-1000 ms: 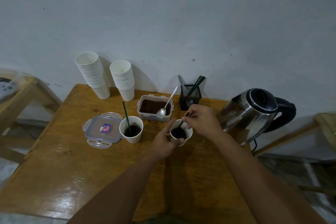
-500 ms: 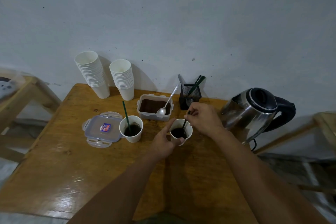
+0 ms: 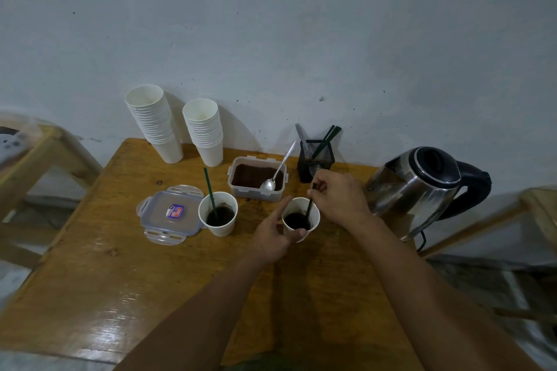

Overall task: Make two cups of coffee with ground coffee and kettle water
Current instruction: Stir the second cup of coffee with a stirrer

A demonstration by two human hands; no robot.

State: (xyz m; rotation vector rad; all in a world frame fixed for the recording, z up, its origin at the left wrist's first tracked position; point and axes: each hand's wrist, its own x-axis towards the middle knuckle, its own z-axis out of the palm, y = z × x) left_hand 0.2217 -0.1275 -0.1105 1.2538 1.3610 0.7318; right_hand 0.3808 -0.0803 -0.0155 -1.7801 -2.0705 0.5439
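Observation:
Two white paper cups of dark coffee stand on the wooden table [image 3: 90,280]. The left cup [image 3: 218,220] has a green stirrer [image 3: 209,190] standing in it. My left hand [image 3: 272,235] grips the side of the right cup [image 3: 301,218]. My right hand [image 3: 340,199] pinches a dark stirrer [image 3: 309,206] that dips into that cup's coffee. Behind the cups is an open plastic container of ground coffee [image 3: 257,179] with a metal spoon [image 3: 277,172] resting in it. A steel kettle [image 3: 422,187] with a black handle stands at the right.
Two stacks of paper cups [image 3: 156,123] [image 3: 205,132] stand at the back left by the wall. The container's lid [image 3: 170,214] lies left of the cups. A black mesh holder [image 3: 315,158] with stirrers stands behind my right hand. Wooden furniture flanks the table.
My right hand has shifted the stirrer a little within the right cup, from the far rim toward its right side. My left hand stays on the cup.

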